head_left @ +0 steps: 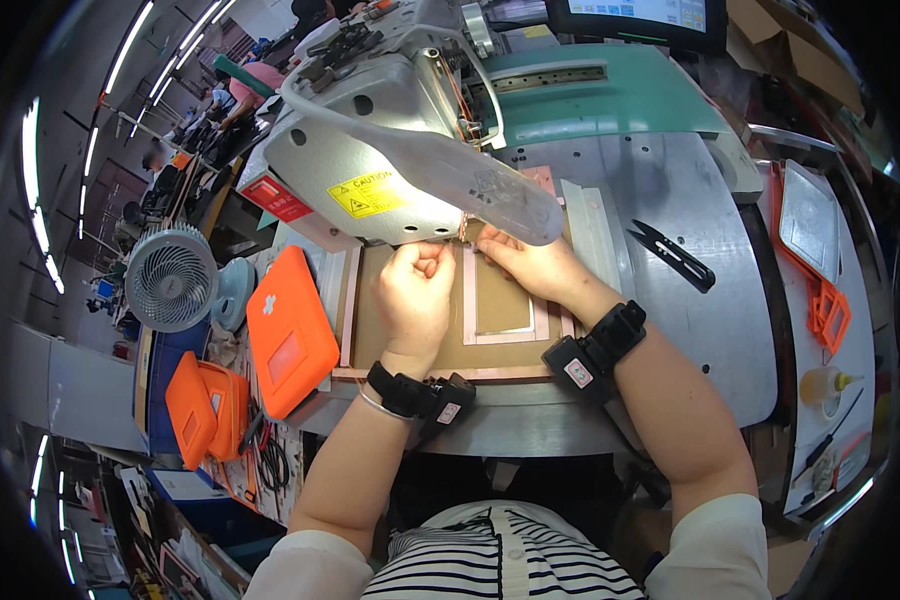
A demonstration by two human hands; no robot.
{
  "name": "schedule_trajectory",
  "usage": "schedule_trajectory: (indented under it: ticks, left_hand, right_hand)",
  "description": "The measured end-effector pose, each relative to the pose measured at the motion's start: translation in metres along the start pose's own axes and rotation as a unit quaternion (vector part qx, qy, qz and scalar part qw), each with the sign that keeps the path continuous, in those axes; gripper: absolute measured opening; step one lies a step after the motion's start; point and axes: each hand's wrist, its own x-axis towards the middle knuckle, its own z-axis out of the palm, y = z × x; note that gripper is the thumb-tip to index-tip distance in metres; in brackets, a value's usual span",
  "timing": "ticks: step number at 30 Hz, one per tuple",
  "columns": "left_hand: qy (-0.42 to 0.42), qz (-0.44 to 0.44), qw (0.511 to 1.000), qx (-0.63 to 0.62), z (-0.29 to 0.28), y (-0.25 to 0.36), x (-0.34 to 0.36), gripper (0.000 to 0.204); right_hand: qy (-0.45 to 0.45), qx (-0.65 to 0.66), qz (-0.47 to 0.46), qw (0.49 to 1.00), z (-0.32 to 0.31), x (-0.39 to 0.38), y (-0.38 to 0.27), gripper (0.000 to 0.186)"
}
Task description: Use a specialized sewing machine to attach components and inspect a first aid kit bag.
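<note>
Under the head of a white industrial sewing machine, both my hands meet beside the needle area. My left hand is closed, its thumb and fingers pinched together just left of the needle bar. From the right, my right hand reaches in with its thumb and fingertips pressed together next to the needle. Whatever is between the fingertips is too small to make out. A clear plastic guard partly covers the right fingers. Below the hands lies a brown template board with pink edging and a rectangular window.
Black thread snips lie on the metal table to the right. An orange case and a white fan stand at left. Far right, a side shelf bears a small oil bottle. A screen is at the back.
</note>
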Motion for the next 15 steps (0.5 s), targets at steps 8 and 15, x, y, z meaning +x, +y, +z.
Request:
schedule_trajectory:
  ticks: [8, 15]
  left_hand:
    - [-0.012, -0.022, 1.000, 0.015, 0.0002, 0.0020, 0.0000, 0.010]
    - [-0.013, -0.020, 1.000, 0.014, 0.0015, 0.0002, 0.0001, 0.011]
  right_hand:
    - [-0.002, 0.031, -0.007, 0.999, -0.0011, -0.0021, 0.0002, 0.023]
    - [-0.010, 0.018, 0.007, 1.000, -0.0001, 0.0012, 0.0061, 0.021]
